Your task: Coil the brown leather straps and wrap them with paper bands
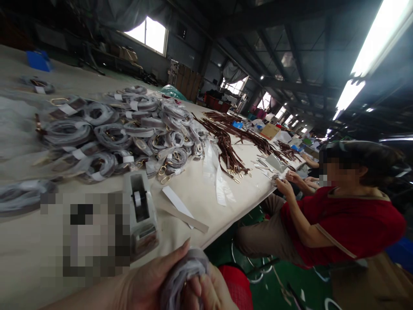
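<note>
A coiled strap [184, 275] in greyish plastic wrap sits between my two hands at the bottom of the view. My left hand [151, 275] grips its left side, thumb stretched along the top. On the other side my right hand [213, 288] closes round the coil, fingers bent into its middle. The lower part of the coil is cut off by the frame. Just beyond my left hand stands a grey tape dispenser [142, 215]. Paper strips [179, 206] lie on the table to its right.
A heap of wrapped coiled straps [138, 125] with gold clasps covers the table's far left. Loose brown straps [227, 150] and clear plastic bags [217, 176] lie further right. A co-worker in a red shirt [348, 219] sits at the table edge, handling something small. A red stool [235, 284] stands below.
</note>
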Demonstrator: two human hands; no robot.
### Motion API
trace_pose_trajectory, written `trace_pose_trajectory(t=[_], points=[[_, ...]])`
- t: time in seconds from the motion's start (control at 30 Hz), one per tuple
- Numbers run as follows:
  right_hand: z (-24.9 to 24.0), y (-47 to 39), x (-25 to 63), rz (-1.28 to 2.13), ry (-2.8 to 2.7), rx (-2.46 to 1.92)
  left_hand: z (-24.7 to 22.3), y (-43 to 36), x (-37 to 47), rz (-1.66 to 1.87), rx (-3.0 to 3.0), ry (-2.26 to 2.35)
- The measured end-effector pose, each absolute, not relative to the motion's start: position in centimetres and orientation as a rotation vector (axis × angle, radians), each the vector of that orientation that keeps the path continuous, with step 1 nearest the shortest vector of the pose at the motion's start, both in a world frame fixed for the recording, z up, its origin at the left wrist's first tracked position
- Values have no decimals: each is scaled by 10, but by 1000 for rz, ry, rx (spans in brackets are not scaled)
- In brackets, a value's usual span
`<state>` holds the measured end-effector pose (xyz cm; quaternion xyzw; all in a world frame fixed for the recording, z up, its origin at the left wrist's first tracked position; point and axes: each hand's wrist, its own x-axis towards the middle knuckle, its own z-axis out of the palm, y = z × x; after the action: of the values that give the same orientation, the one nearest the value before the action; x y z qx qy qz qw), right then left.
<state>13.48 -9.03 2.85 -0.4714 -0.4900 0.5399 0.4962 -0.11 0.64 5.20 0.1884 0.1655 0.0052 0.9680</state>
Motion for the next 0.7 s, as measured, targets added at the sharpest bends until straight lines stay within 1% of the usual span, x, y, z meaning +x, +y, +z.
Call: trace_pose_trajectory(t=[0.1, 0.2, 0.27, 0.33, 0.43, 0.57, 0.63, 0.7], points=[[31, -89, 137, 1417, -1151, -988, 60, 4, -2, 7, 404, 310], [41, -90, 145, 1451, -1225, -1017, 60, 0, -2, 43, 407, 323], [52, -91, 154, 1367, -1324, -1093, 53, -1, -1, 106, 398, 395], [66, -91, 164, 1214, -1466, -1238, 44, 2, 1, 212, 446, 505], [82, -91, 180, 1087, -1729, -1532, 34, 7, 1, 341, 756, 572], [77, -93, 192, 1182, -1987, -1777, 38, 5, -1, 195, 1406, 523], [67, -94, 195, 1340, -1903, -1751, 44, -1, -2, 133, 1598, 589], [59, -96, 199, 1488, -1750, -1674, 49, -7, -5, 128, 1622, 628]])
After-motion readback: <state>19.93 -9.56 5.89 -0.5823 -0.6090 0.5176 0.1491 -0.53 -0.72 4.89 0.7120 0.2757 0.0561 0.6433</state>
